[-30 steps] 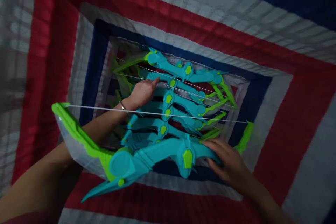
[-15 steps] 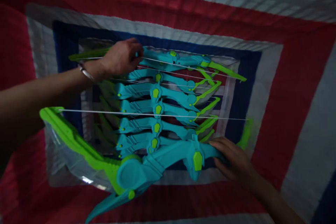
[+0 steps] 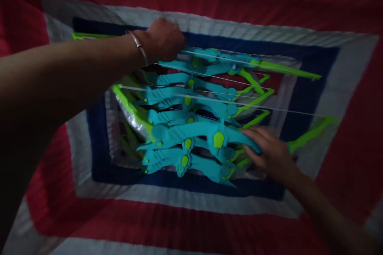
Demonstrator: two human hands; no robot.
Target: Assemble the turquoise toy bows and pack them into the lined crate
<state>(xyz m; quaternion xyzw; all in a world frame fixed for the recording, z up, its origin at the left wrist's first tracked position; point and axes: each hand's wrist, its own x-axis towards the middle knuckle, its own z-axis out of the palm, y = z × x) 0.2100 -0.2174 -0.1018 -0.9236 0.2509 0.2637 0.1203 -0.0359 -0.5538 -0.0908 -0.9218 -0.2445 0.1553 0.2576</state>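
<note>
Several teal and lime-green toy bows [image 3: 194, 103] with white strings lie stacked inside a deep woven bag with red, white and blue bands [image 3: 167, 203]. My left hand [image 3: 163, 40] reaches over the far end of the stack, fingers curled onto the farthest bow [image 3: 215, 61] by its left limb. My right hand [image 3: 271, 153] grips the right part of a larger bow [image 3: 206, 133] that lies on top of the nearer ones. A thin metal bangle [image 3: 139, 48] circles my left wrist.
Clear plastic wrap [image 3: 131, 115] shows around the left limb of the larger bow and under the stack. The bag's walls rise steeply on every side, dark blue at the bottom [image 3: 98, 143], then white and red higher up.
The larger bow in my right hand has moved from the near wall down onto the stack. My left hand shifted farther back onto the farthest bow. The camera leaned in closer.
</note>
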